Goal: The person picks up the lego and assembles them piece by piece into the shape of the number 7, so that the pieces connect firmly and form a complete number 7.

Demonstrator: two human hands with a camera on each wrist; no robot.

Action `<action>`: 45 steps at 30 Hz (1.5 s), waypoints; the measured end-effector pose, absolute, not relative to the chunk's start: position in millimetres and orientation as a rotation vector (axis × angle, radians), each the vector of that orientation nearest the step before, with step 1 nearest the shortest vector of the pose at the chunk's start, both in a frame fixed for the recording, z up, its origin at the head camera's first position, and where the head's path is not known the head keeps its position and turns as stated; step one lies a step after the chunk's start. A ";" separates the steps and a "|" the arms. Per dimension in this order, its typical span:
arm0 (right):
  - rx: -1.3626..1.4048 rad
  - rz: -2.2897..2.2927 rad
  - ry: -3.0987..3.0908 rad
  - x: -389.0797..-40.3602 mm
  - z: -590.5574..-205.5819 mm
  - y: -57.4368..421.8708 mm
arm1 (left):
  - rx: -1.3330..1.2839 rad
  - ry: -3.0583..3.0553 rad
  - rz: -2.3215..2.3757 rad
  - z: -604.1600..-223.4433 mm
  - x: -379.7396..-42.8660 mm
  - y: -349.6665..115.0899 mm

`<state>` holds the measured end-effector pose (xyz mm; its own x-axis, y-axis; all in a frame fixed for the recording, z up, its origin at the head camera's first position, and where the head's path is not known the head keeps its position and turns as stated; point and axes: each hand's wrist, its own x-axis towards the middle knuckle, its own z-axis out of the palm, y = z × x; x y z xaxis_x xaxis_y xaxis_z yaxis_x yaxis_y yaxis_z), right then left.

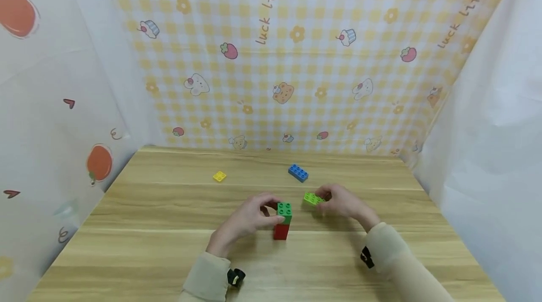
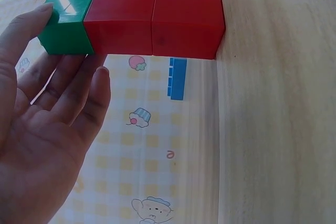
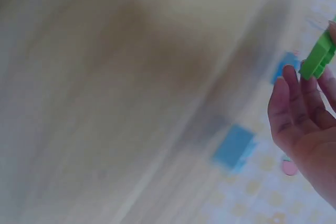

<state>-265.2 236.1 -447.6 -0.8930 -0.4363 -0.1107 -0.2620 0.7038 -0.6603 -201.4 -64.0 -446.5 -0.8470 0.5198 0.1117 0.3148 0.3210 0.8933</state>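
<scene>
In the left wrist view, a tower has a green brick [image 2: 65, 35] at one end and two red bricks [image 2: 155, 22] below it. The tower stands upright on the wooden table in the head view. My left hand [image 1: 254, 212] grips the green brick at the top, thumb on its near face and fingers behind. To the right of the tower, my right hand [image 1: 343, 202] pinches a lime green studded brick [image 1: 312, 198] at its right end, studs facing up. The right wrist view shows that lime brick [image 3: 317, 59] between thumb and fingertips.
A blue studded brick [image 1: 298, 172] lies behind the lime one. Farther left is a small flat yellow brick [image 1: 219, 176]. The right wrist view has two blurred blue shapes, one blue block [image 3: 233, 148] nearer. A checked cloth [image 1: 271, 71] hangs behind the table [image 1: 169, 245].
</scene>
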 end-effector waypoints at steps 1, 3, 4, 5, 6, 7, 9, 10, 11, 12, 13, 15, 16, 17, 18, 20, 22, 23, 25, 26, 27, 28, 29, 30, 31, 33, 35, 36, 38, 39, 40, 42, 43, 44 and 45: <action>-0.544 -0.999 2.645 -263.9 -445.5 233.3 | 0.769 2.388 1.544 -446.8 -201.4 -64.3; -0.517 -1.067 2.630 -261.2 -440.8 228.9 | 0.782 2.390 1.541 -446.9 -201.4 -64.7; -0.512 -1.105 2.622 -259.6 -438.1 227.2 | 0.789 2.392 1.538 -447.1 -201.6 -64.7; -0.511 -1.142 2.615 -258.0 -435.1 225.9 | 0.797 2.392 1.537 -447.1 -201.7 -64.7; -0.514 -1.177 2.614 -256.0 -431.8 224.7 | 0.805 2.393 1.536 -447.0 -201.8 -64.7; -0.522 -1.208 2.613 -254.1 -428.3 223.6 | 0.807 2.390 1.538 -447.0 -201.9 -64.7; -0.531 -1.251 2.614 -249.6 -421.3 221.8 | 0.807 2.380 1.544 -446.7 -201.8 -64.9; -0.541 -1.265 2.615 -247.4 -417.9 220.8 | 0.803 2.375 1.547 -446.8 -202.0 -64.9; -0.546 -1.275 2.618 -244.8 -414.5 219.9 | 0.805 2.370 1.551 -446.7 -202.2 -65.0; -0.544 -1.286 2.622 -242.2 -411.2 218.8 | 0.805 2.368 1.553 -446.8 -202.6 -64.9; -0.538 -1.298 2.626 -239.6 -408.2 217.5 | 0.807 2.364 1.553 -447.2 -203.3 -64.6; -0.541 -1.322 2.634 -233.9 -402.9 215.2 | 0.822 2.360 1.552 -447.7 -204.8 -63.9; -0.545 -1.342 2.636 -230.9 -400.4 213.7 | 0.830 2.355 1.553 -447.9 -205.4 -63.7; -0.544 -1.363 2.642 -227.8 -398.1 212.0 | 0.837 2.350 1.555 -448.0 -205.9 -63.6; -0.557 -1.379 2.647 -225.0 -396.5 210.2 | 0.839 2.343 1.556 -448.3 -206.3 -63.6; -0.599 -1.413 2.643 -219.5 -393.8 206.0 | 0.841 2.328 1.563 -448.6 -206.2 -64.2; -0.640 -1.444 2.638 -214.9 -391.4 200.8 | 0.839 2.315 1.572 -448.9 -205.6 -65.2; -0.662 -1.452 2.639 -213.1 -390.5 198.0 | 0.837 2.315 1.574 -449.2 -205.4 -65.7; -0.714 -1.465 2.633 -210.0 -388.3 192.4 | 0.838 2.316 1.579 -449.7 -204.9 -66.7; -0.736 -1.468 2.631 -208.6 -387.1 189.5 | 0.837 2.320 1.579 -450.2 -204.9 -67.2; -0.754 -1.466 2.632 -207.7 -386.4 186.7 | 0.837 2.319 1.585 -449.9 -204.3 -67.9; -0.771 -1.462 2.631 -207.0 -386.0 184.0 | 0.837 2.322 1.586 -449.8 -203.9 -68.6; -0.789 -1.449 2.637 -206.3 -385.7 181.3 | 0.836 2.328 1.584 -449.9 -203.6 -69.5; -0.812 -1.441 2.629 -205.5 -385.6 178.5 | 0.836 2.332 1.583 -449.6 -203.0 -70.4; -0.831 -1.429 2.627 -204.5 -385.1 176.8 | 0.842 2.337 1.579 -449.4 -203.5 -70.2; -0.865 -1.400 2.633 -203.5 -385.5 173.9 | 0.861 2.344 1.575 -448.9 -204.4 -69.5; -0.907 -1.379 2.639 -201.8 -385.6 170.1 | 0.883 2.355 1.566 -448.1 -204.7 -69.8; -0.933 -1.378 2.633 -200.8 -385.7 168.4 | 0.894 2.359 1.560 -447.8 -204.8 -69.7; -0.958 -1.370 2.637 -199.1 -386.3 165.4 | 0.914 2.354 1.559 -447.6 -204.8 -69.4; -0.976 -1.367 2.636 -198.5 -387.0 164.1 | 0.918 2.350 1.557 -447.7 -204.7 -69.2; -0.984 -1.362 2.633 -197.8 -387.3 162.7 | 0.920 2.345 1.558 -447.9 -204.4 -69.2; -1.001 -1.349 2.628 -197.0 -388.0 160.1 | 0.910 2.336 1.563 -448.5 -203.6 -69.3; -1.012 -1.338 2.626 -196.8 -388.3 158.8 | 0.900 2.333 1.569 -448.7 -203.4 -69.6; -1.021 -1.329 2.625 -196.7 -388.4 157.6 | 0.894 2.332 1.573 -449.1 -203.3 -69.9; -1.027 -1.323 2.622 -196.5 -388.3 156.5 | 0.887 2.332 1.576 -449.1 -203.2 -69.9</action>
